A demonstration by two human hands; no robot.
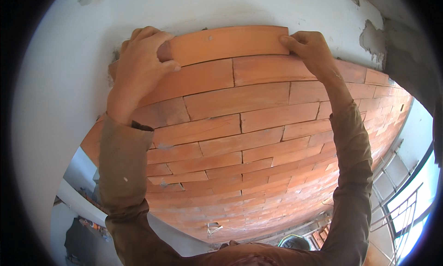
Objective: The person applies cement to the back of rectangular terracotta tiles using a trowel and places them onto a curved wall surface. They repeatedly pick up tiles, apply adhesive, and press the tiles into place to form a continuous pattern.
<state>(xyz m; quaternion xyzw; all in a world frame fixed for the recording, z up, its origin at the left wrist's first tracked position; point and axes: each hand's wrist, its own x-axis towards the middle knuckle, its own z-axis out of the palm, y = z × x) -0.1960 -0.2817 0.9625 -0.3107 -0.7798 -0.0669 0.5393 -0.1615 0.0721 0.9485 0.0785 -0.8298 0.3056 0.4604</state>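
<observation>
A long orange clay tile [230, 41] lies against the white wall along the top of a tiled surface. My left hand [140, 58] is closed around its left part, fingers over the upper edge and thumb near the lower one. At the tile's right end, my right hand [310, 47] grips the corner with the thumb on its front face; the fingers behind are partly hidden. Directly below, a row of similar tiles [272, 68] runs across, with thin dark joints between them. The left hand covers the held tile's left end.
Bare white wall [221, 8] rises above the tiles, with a chipped patch [372, 38] at the right. Wires stick out of a wall opening [213, 227] low down. Below are a bucket [293, 241] and stacked tiles [319, 238]. Metal railings [406, 215] stand at the lower right.
</observation>
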